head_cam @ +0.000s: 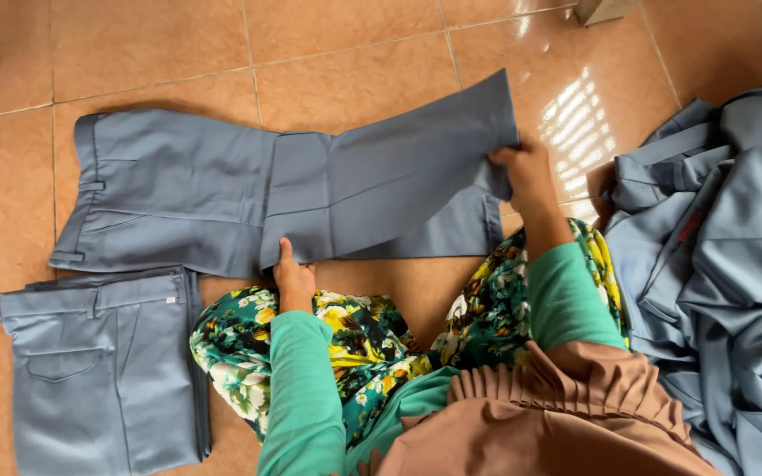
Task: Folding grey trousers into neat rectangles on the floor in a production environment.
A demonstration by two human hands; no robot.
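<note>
The grey trousers (284, 189) lie on the tiled floor (152, 53) half folded, left hand (293, 278) pressing fingers together on the fold, right hand (526, 172) pinching the leg end, one folded pair (103, 370) done, a pile (716, 256) left.

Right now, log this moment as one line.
left hand: pressing fold of grey-blue trousers | right hand: gripping folded-back leg hem | surface: terracotta tiled floor
</note>
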